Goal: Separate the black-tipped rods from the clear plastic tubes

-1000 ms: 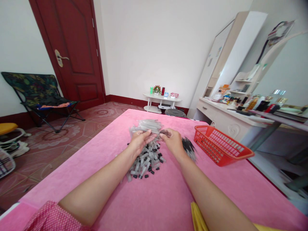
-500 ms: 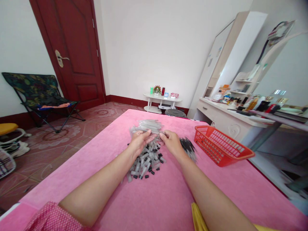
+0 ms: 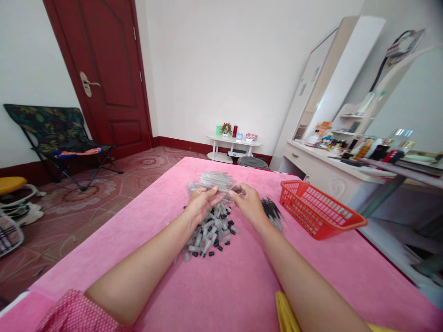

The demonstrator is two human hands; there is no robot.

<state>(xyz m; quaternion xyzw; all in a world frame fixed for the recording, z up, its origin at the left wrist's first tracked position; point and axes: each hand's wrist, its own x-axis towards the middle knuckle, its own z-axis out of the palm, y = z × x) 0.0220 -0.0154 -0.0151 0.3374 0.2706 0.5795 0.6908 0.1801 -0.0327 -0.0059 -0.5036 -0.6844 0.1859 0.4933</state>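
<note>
On the pink cloth [image 3: 221, 299], both my hands are raised close together over a pile of loose plastic parts. My left hand [image 3: 202, 203] pinches a thin translucent tube between thumb and fingers. My right hand [image 3: 246, 199] is closed at the fingertips near the tube's right end; what they grip is too small to make out. Behind the hands lies a stack of long clear tubes [image 3: 212, 178]. Short translucent caps with black ends [image 3: 209, 230] are heaped beneath and in front of them. To the right of my right hand is a bundle of slim dark-tipped sticks [image 3: 272, 212].
A red plastic basket [image 3: 318, 212] stands on the right side of the cloth. Something yellow [image 3: 286, 313] lies by my right forearm. Beyond the right edge is a dresser [image 3: 311, 159] crowded with bottles; a folding chair [image 3: 62, 133] is at the left.
My right hand has turned slightly, its fingers curling more at the tips, and shifted a little right. My left hand keeps its place, and the piles look the same.
</note>
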